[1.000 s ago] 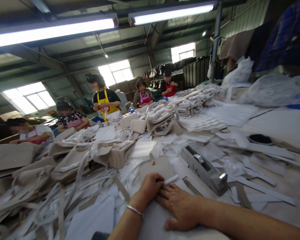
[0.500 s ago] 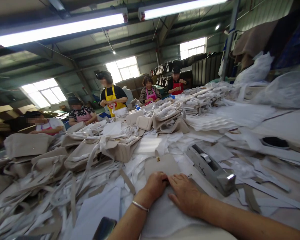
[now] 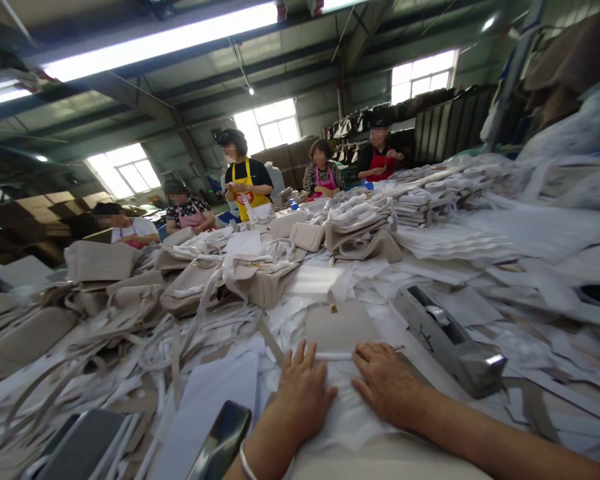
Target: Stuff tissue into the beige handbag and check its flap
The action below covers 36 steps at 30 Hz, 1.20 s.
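Observation:
Before me lies a beige handbag with its flap (image 3: 343, 327) stretched away from me and a small gold clasp (image 3: 334, 309) at the far edge. White wrapping sheet (image 3: 347, 407) covers the near part of the bag. Across it, below the flap, runs a thin white wrapped roll (image 3: 336, 357). My left hand (image 3: 305, 387) rests open on the sheet at the roll's left end, fingers spread. Fingers of my right hand (image 3: 387, 380) lie flat over the roll's right end. Close to that hand stands a grey tape dispenser (image 3: 445, 343).
A phone (image 3: 223, 437) lies on white sheets by my left forearm. Beige bags (image 3: 193, 287) and loose straps pile up on the left, stacked bag pieces (image 3: 363, 233) ahead. Paper scraps cover the right side. Several co-workers in aprons (image 3: 250, 187) work across the table.
My left hand has gone from a closed pinch beside the right hand to open and spread, farther left. The white roll between the hands now shows. The camera view has turned left.

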### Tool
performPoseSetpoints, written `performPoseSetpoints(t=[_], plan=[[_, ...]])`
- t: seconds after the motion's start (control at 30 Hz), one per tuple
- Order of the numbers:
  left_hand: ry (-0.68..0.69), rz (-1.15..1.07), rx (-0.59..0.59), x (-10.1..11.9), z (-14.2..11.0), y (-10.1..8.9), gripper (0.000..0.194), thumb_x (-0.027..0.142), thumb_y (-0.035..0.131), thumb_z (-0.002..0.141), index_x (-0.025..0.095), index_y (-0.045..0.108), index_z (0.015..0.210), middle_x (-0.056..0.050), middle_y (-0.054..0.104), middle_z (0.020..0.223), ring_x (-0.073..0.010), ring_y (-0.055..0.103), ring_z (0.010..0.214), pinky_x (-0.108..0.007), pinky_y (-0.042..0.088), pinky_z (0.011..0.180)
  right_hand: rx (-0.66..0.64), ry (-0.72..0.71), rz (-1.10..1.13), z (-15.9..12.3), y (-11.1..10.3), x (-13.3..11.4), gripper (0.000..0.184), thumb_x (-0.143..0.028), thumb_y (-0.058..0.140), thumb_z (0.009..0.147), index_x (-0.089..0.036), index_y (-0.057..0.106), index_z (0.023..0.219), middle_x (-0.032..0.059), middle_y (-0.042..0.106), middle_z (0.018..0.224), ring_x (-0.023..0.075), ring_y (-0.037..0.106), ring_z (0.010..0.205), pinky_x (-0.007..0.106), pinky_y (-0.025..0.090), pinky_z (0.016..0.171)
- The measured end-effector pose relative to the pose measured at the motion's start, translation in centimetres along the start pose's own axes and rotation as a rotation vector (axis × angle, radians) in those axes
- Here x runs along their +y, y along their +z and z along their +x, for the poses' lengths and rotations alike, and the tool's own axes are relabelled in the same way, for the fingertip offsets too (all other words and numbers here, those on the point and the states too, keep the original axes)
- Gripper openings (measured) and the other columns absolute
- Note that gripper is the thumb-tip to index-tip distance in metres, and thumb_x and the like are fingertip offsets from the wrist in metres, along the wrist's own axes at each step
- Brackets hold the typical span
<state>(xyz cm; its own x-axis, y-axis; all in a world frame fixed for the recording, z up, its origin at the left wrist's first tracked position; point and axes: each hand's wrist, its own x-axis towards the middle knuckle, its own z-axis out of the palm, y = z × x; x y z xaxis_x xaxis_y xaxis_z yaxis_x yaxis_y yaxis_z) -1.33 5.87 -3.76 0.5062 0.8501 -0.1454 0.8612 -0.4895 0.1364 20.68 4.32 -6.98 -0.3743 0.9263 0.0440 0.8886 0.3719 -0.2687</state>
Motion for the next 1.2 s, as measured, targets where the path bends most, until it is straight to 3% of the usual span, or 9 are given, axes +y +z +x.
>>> performPoseSetpoints(t=[0.1,0.23,0.37,0.5,0.63,0.73,0.87,1.0,1.2], plan=[[0.106,0.034,-0.036,0.9,0.3,-1.2,0.041,0.037,0.055,0.094,0.011,0.070,0.121,-0.018,0.045,0.157,-0.0385,0.028,0.151,-0.060,0.020,0.125,-0.007,0.000,-0.008,0.1,0.0,-0.1,0.041,-0.032,0.057,0.094,-0.009,0.067,0.127,0.0194,0.064,0.132,0.0368,0.055,0.121,0.054,0.038,0.108],[0.254,0.111,-0.106,2.6,1.2,-3.4,0.034,0.018,0.045,0.092,0.006,0.072,0.109,-0.022,0.067,0.125,-0.0374,0.061,0.121,-0.055,0.047,0.108,-0.034,0.001,-0.014,0.3,-0.1,-0.2,0.041,-0.031,0.056,0.094,-0.009,0.068,0.126,0.0200,0.064,0.132,0.0378,0.056,0.121,0.054,0.038,0.106],[0.318,0.089,-0.132,4.3,3.2,-3.3,0.032,0.015,0.044,0.092,0.009,0.071,0.109,-0.017,0.072,0.105,-0.0306,0.068,0.099,-0.043,0.057,0.088,-0.026,-0.015,-0.001,0.4,0.1,-0.1,0.035,-0.026,0.052,0.095,-0.014,0.071,0.121,0.0176,0.068,0.125,0.0356,0.059,0.116,0.053,0.041,0.103],[0.314,0.038,-0.092,4.4,3.6,-0.8,0.043,0.019,0.036,0.101,0.005,0.057,0.135,-0.021,0.063,0.132,-0.0305,0.057,0.126,-0.044,0.045,0.111,0.021,-0.023,0.011,0.2,1.0,0.2,0.037,-0.019,0.052,0.092,-0.015,0.071,0.123,0.0171,0.068,0.128,0.0351,0.059,0.119,0.052,0.040,0.106],[0.266,-0.136,-0.119,2.9,1.6,0.9,0.061,0.040,0.030,0.105,0.005,0.032,0.155,-0.023,0.036,0.160,-0.0357,0.032,0.149,-0.051,0.029,0.123,0.032,-0.040,-0.011,0.0,1.8,0.4,0.041,-0.020,0.051,0.094,-0.012,0.067,0.130,0.0195,0.064,0.136,0.0371,0.056,0.126,0.055,0.038,0.110],[0.226,-0.253,-0.172,2.3,0.5,1.1,0.070,0.048,0.031,0.104,0.006,0.022,0.160,-0.022,0.020,0.167,-0.0385,0.017,0.154,-0.056,0.021,0.125,-0.004,-0.041,0.030,0.3,1.6,0.8,0.039,-0.022,0.044,0.098,-0.014,0.069,0.128,0.0175,0.064,0.136,0.0351,0.057,0.126,0.054,0.038,0.110],[0.223,-0.282,-0.183,2.3,0.6,1.2,0.072,0.048,0.033,0.103,0.003,0.024,0.159,-0.023,0.019,0.166,-0.0391,0.015,0.155,-0.057,0.018,0.126,-0.058,-0.022,0.139,1.6,0.9,1.9,0.040,-0.030,0.037,0.103,-0.017,0.072,0.117,0.0160,0.070,0.121,0.0311,0.063,0.114,0.048,0.044,0.103],[0.205,-0.279,-0.167,2.3,0.9,1.7,0.071,0.047,0.036,0.101,0.006,0.027,0.158,-0.022,0.021,0.166,-0.0387,0.017,0.154,-0.057,0.019,0.126,-0.080,-0.009,0.149,3.7,0.7,3.6,0.033,-0.019,0.043,0.095,-0.017,0.076,0.095,0.0133,0.073,0.098,0.0261,0.067,0.095,0.037,0.049,0.088],[0.186,-0.243,-0.114,2.2,0.6,2.3,0.071,0.050,0.036,0.100,0.009,0.032,0.157,-0.020,0.014,0.169,-0.0388,0.009,0.156,-0.056,0.016,0.127,-0.119,-0.163,0.183,5.4,1.1,5.1,0.024,-0.014,0.056,0.085,-0.018,0.073,0.068,0.0090,0.071,0.085,0.0196,0.064,0.078,0.028,0.046,0.074]])
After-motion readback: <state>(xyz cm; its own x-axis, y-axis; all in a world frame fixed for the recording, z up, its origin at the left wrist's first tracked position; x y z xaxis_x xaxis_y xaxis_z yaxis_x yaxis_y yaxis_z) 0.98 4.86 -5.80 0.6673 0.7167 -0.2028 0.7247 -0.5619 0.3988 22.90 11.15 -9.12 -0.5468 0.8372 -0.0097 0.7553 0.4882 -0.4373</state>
